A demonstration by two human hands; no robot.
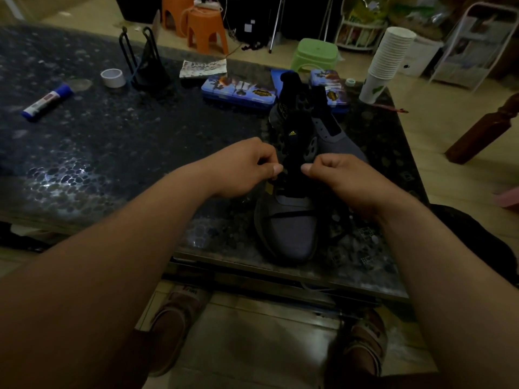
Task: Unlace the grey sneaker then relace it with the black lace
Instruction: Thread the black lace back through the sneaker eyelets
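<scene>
Your grey sneaker point(289, 237) sits on the near right part of the dark pebble-pattern table point(140, 141), toe pointing at you, right at the table edge. Both hands are over its throat, just apart from each other. Your left hand point(247, 167) has its fingers curled in, thumb tip pressed against the forefinger in a pinch. Your right hand point(337, 175) mirrors it with the same curl and thumb-to-forefinger pinch. Each pinches the black lace point(286, 214) up by the tongue; it's very dark there, so the exact strand in each pinch is hard to make out. One run of the lace crosses the upper lower down, just above the toe box. A second sneaker point(334, 141) stands just behind the first, touching or nearly so; can't tell which. Further back are two blue pencil cases point(238, 91), one on each side of the second sneaker's heel. On the left side of the table are a glue stick point(47, 102), a tape roll point(113, 77) and a black wire stand point(146, 63). A tilted stack of paper cups point(384, 63) is at the far right corner. On the floor beyond are a green stool point(316, 56) and orange stools point(206, 29). Your sandalled feet point(174, 327) show under the table edge.
</scene>
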